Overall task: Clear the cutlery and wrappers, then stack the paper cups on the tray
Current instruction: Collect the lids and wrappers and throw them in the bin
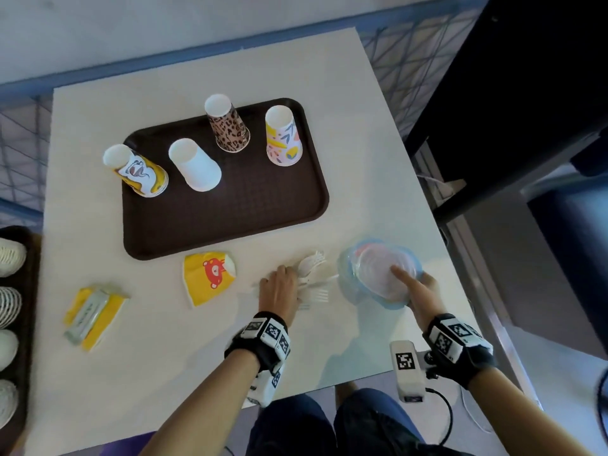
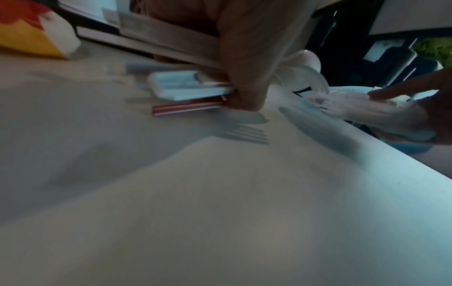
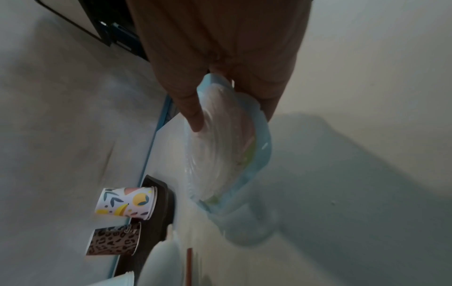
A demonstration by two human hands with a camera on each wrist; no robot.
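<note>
Several paper cups stand upside down on the brown tray: a cartoon cup, a white cup, a leopard cup and a floral cup. In front of the tray my left hand grips a bundle of white plastic cutlery; the left wrist view shows its fingers curled round the handles. One fork lies loose on the table. My right hand pinches a stack of clear and blue plastic plates, thumb on top. A yellow bear wrapper lies left of the cutlery.
A yellow tissue pack lies near the front left. A dark tray with white mesh items sits off the table's left side. A white tagged device is clamped at the front edge. The table's right edge is close to the plates.
</note>
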